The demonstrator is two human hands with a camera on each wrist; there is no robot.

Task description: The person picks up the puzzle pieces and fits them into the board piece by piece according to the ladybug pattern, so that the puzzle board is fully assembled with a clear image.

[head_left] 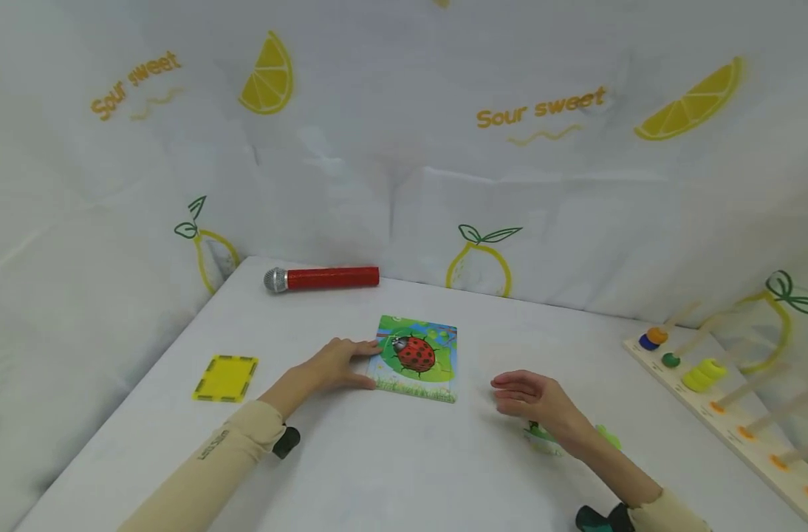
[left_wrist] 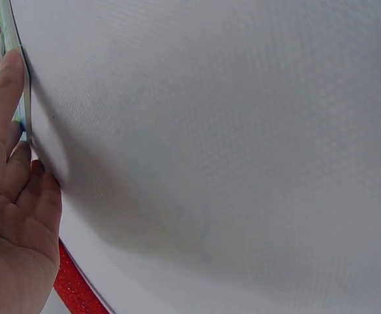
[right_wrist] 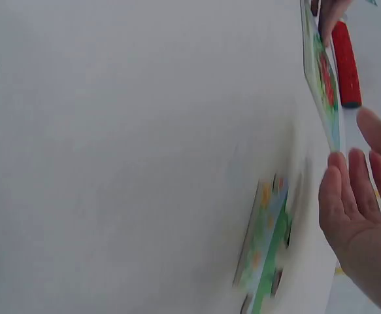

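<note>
A flat square puzzle with a ladybug picture (head_left: 413,357) lies on the white table. My left hand (head_left: 340,364) touches its left edge, thumb and fingertips apart along that side. In the left wrist view, the thumb of my left hand (left_wrist: 20,196) rests against the thin board edge. My right hand (head_left: 540,403) is above the table, to the right of the puzzle, holding nothing, with its fingers extended. Beneath it, partly covered, is a green printed piece (head_left: 542,434); in the right wrist view that printed piece (right_wrist: 267,242) looks blurred.
A red microphone (head_left: 331,278) with a silver head lies at the back. On the left is a yellow square tile (head_left: 225,378). A wooden peg board (head_left: 730,421) with coloured beads stands at the right. A light green piece (head_left: 608,437) lies beside my right forearm. White printed cloth (head_left: 391,185) hangs behind.
</note>
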